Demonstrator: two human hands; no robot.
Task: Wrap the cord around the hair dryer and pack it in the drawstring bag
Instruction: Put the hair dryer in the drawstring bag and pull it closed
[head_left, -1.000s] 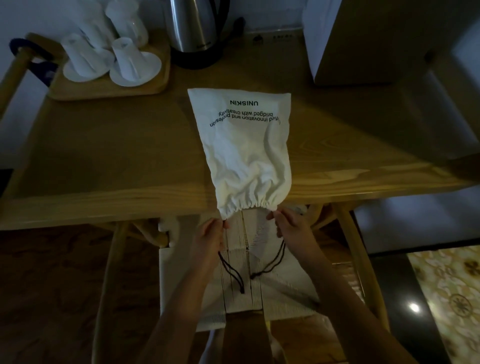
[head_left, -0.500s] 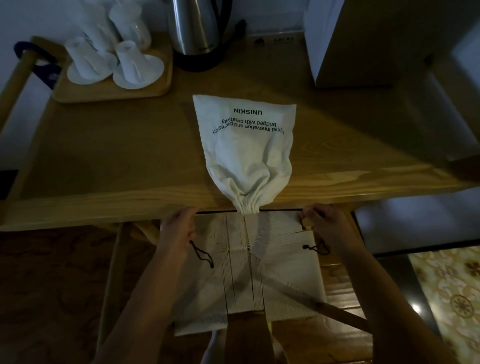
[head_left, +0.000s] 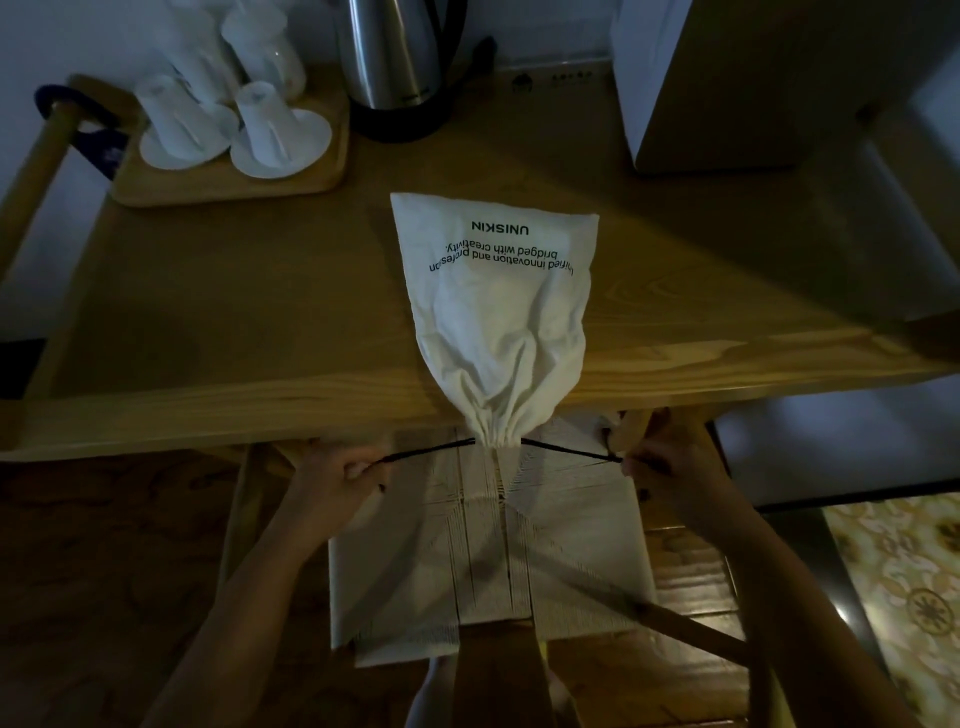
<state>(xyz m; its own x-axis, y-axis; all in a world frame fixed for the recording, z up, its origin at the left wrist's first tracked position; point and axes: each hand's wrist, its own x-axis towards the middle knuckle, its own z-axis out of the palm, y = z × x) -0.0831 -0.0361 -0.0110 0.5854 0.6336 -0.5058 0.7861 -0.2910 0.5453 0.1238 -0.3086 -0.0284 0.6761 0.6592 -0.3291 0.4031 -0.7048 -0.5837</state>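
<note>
The drawstring (head_left: 566, 451) is pinched taut by left hand (head_left: 332, 475) and right hand (head_left: 662, 462); uneven pull could drag the bag (head_left: 498, 312) (mouth cinched) off the counter (head_left: 208, 338) near edge.

This looks like a hotel or guest room, dimly lit: a light wooden table (head_left: 218, 322) against a white wall carries a wooden tray (head_left: 228, 179) of upturned white cups on saucers (head_left: 270, 135) and a steel electric kettle (head_left: 400, 62) on its dark base. A woven-seat wooden chair (head_left: 488, 551) is tucked beneath the table, over dark wood flooring beside a patterned floor covering (head_left: 904, 592)
</note>
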